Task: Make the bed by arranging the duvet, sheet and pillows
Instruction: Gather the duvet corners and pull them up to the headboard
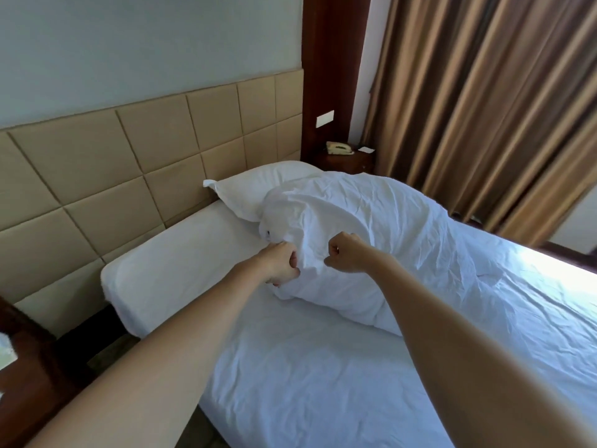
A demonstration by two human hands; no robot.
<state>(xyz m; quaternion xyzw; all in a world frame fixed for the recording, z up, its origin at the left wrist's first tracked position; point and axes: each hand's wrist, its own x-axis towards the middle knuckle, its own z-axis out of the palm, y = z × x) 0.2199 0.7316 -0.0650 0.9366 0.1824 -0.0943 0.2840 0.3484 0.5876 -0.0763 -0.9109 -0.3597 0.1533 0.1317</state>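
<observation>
A white duvet (381, 227) lies bunched across the far half of the bed, creased and lifted at its near edge. My left hand (281, 261) grips that edge with curled fingers. My right hand (344, 253) is a fist on the duvet's fabric just to the right, and the cloth bunches between the two hands. A white pillow (258, 185) lies at the head of the bed, half under the duvet. The white sheet (290, 376) covers the mattress, smooth near me and wrinkled further right.
A padded beige headboard (129, 176) runs along the wall. A dark wooden nightstand (349, 161) with a cream telephone (338, 148) stands beyond the bed. Brown curtains (484, 108) hang at the right. Dark wooden furniture (29, 360) is at my lower left.
</observation>
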